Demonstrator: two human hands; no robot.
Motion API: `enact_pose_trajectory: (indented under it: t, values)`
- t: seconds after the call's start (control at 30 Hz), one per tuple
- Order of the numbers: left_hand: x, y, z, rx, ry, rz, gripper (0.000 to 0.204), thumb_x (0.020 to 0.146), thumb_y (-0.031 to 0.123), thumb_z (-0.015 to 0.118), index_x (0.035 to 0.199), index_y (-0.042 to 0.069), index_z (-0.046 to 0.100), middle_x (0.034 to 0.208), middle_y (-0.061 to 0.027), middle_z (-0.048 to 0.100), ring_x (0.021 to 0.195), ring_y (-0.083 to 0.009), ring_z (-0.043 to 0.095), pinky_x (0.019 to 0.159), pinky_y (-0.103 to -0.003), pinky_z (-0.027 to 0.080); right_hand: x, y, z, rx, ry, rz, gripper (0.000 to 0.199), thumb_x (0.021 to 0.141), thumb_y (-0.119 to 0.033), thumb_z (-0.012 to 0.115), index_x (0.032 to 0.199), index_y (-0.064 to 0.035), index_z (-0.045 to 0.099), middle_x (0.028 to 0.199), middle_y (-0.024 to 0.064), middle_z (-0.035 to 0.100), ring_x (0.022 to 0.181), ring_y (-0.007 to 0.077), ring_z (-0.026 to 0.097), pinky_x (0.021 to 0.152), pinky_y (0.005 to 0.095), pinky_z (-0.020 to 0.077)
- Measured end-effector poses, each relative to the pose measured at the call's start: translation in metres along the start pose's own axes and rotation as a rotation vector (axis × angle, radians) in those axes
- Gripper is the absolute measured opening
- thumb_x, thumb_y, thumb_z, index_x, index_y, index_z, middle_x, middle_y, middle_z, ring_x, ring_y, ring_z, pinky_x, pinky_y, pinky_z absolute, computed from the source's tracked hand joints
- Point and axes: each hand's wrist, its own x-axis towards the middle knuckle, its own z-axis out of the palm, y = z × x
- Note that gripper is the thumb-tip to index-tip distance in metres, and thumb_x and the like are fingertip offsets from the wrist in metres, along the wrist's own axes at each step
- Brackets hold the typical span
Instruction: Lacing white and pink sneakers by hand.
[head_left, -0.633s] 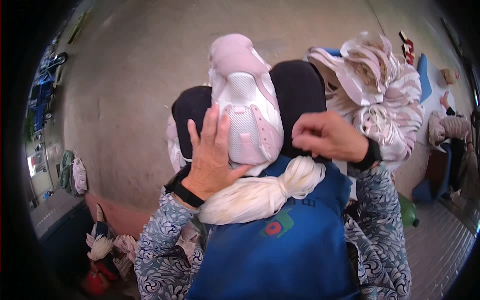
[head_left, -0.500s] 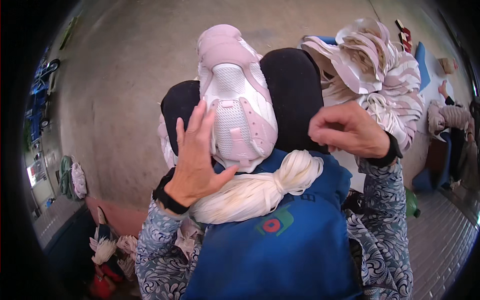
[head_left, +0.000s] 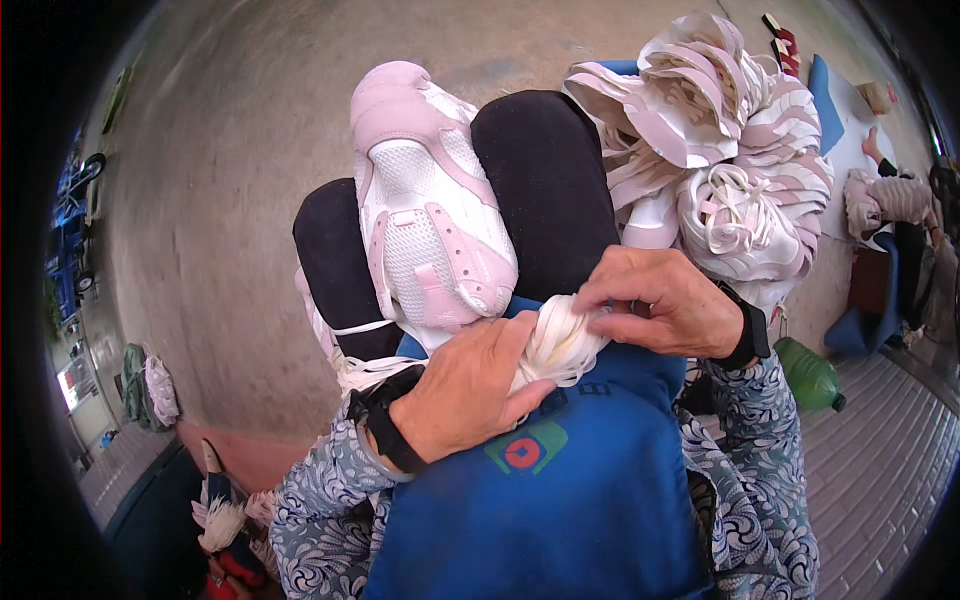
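Over your blue apron (head_left: 540, 530), your left hand (head_left: 470, 385) gripped a bundle of white strands (head_left: 562, 348), and your right hand (head_left: 675, 305) pinched its looped end, thumb against fingers. Just beyond, a pink-and-white shoe upper (head_left: 425, 225) lay between your black-clad knees (head_left: 545, 180), beside heaped uppers (head_left: 760, 200).

1. Apron (head_left: 540, 530): a row of dark printed letters (head_left: 580, 397) on the blue cloth, at the chest edge nearest the shoe (head_left: 440, 230); only part of the row shows, creased, and no whole word can be made out.
2. Apron, beside those letters: a printed logo (head_left: 523, 453), a green angular shape around a red disc with a small pale centre.
3. Shoe: any marking on its pink tab is too small to tell.
4. Far left: a bright panel (head_left: 72, 386), too small and blurred to read.
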Motion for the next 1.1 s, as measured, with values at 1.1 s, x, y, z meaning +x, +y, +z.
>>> enact_pose_trajectory:
  t: [1.1]
  values:
    - [0.007,-0.006,0.011,-0.086,0.012,0.003,0.053,0.074,0.019,0.071,0.112,-0.003,0.043,0.087,-0.0225,0.062,0.079,-0.0396,0.063,0.068,-0.046,0.049,0.004,0.004,0.009,0.068,0.035,0.183,0.006,0.087,-0.006,0.055,0.090,-0.0024,0.051,0.069,0.0042,0.049,0.057,0.0123,0.047,0.054,0.0273,0.0405]
